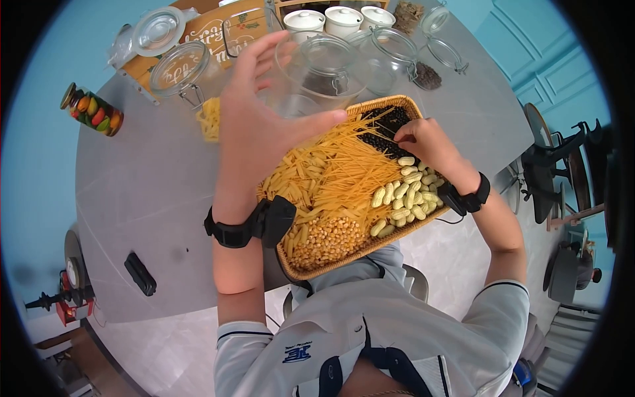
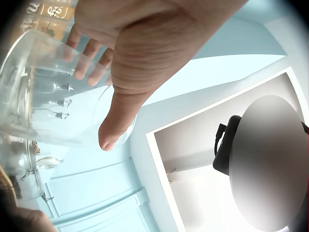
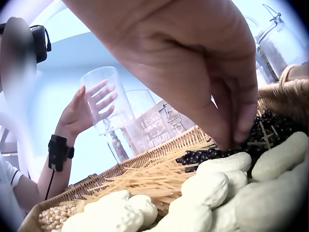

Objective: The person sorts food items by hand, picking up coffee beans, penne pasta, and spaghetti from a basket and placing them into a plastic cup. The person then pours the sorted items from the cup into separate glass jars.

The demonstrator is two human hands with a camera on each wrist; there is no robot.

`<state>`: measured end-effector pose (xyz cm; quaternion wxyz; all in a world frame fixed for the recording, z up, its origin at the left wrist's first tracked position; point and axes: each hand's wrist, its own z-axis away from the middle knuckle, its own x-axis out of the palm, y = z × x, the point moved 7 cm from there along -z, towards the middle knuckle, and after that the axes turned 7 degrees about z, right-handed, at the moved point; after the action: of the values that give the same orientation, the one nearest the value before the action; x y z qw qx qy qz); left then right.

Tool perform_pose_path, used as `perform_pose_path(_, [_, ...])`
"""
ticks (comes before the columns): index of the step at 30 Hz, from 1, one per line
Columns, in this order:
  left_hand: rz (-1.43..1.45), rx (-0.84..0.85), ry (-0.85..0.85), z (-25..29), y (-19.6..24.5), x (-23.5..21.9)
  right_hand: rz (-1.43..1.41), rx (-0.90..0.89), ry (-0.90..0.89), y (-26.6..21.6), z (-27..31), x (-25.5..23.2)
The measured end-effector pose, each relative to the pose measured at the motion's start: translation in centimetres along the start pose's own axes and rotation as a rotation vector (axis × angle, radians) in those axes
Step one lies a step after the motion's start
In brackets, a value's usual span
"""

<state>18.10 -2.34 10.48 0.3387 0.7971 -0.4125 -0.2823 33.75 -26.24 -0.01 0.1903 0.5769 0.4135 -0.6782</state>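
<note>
My left hand (image 1: 264,112) holds a clear plastic cup (image 1: 299,85) in the air over the far left of a woven basket tray (image 1: 331,268), thumb on one side and fingers on the other. The left wrist view shows the thumb (image 2: 116,125) pressed on the cup (image 2: 48,96). The tray holds penne, spaghetti (image 1: 344,175), chickpeas (image 1: 327,241), peanuts (image 1: 405,198) and black beans (image 1: 383,132). My right hand (image 1: 423,142) reaches down into the black beans (image 3: 203,157), its fingertips (image 3: 231,140) pinched together among them beside the peanuts (image 3: 212,188).
Several clip-lid glass jars (image 1: 182,69) stand behind the tray on the grey table (image 1: 152,185), with white lidded pots (image 1: 324,20) and a wooden sign further back. A jar of coloured pieces (image 1: 92,109) lies at the left edge. A black object (image 1: 140,273) lies near the front left edge.
</note>
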Motion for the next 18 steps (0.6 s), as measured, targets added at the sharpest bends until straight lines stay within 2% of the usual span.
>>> perform_pose_path(5, [0.002, -0.004, -0.011, -0.1, 0.1, 0.1, 0.002, 0.025, 0.037, -0.3, 0.1, -0.1])
perform_pose_path(8, [-0.001, 0.004, -0.005, -0.1, -0.1, 0.0, -0.065, -0.028, 0.03, -0.3, 0.2, -0.4])
perform_pose_path(11, [-0.019, 0.012, 0.002, 0.0, -0.4, 0.1, -0.005, -0.057, -0.101, -0.4, 0.7, 0.5])
perform_pose_path(14, [-0.013, -0.025, -0.03, 0.0, 0.1, 0.3, 0.103, -0.121, -0.05, -1.4, 1.0, 0.3])
perform_pose_path(18, [-0.01, -0.031, -0.038, -0.1, 0.1, 0.3, 0.138, -0.055, -0.11, -1.3, 0.7, 0.7])
